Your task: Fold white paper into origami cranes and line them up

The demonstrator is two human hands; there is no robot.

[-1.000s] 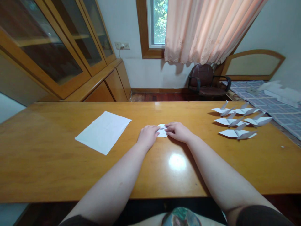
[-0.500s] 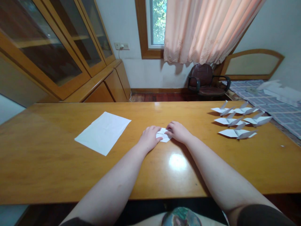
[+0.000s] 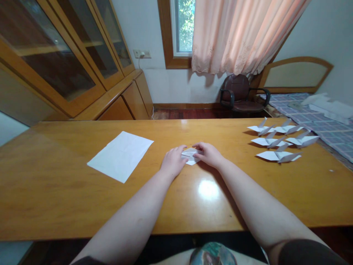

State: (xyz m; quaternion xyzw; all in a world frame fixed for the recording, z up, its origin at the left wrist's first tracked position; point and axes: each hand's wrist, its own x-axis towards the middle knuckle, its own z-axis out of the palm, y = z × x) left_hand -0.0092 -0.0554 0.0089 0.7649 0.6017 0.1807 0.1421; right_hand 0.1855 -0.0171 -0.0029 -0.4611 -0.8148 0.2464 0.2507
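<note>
A small piece of folded white paper [image 3: 191, 161] lies on the wooden table [image 3: 82, 206], near the middle of its length, between the person's two hands; it is pointed at the near end, and fingers cover parts of its sides; the left hand [image 3: 173, 162] touches its left side, thumb on the paper and fingers reaching along the far edge; the right hand [image 3: 210, 154] meets its right side, thumb on the paper and fingers bent toward the far edge; whether either hand pinches the paper or only presses it down, I cannot tell, as the fingertips are too small and partly hidden; to the left of the left hand, well apart from it, a flat white sheet [image 3: 121, 156] lies at a slant; toward the right end of the table stand five folded paper birds [image 3: 271, 156], close together, their wings spread; a tiny white scrap [image 3: 331, 170] lies nearer the right edge; beyond the table are a glass-fronted cabinet [image 3: 113, 82] at the left, a dark red armchair [image 3: 238, 88] below a pink curtain [image 3: 237, 36] that partly covers the window [image 3: 186, 25], and a bed [image 3: 306, 110] with a checked cover at the right.
</note>
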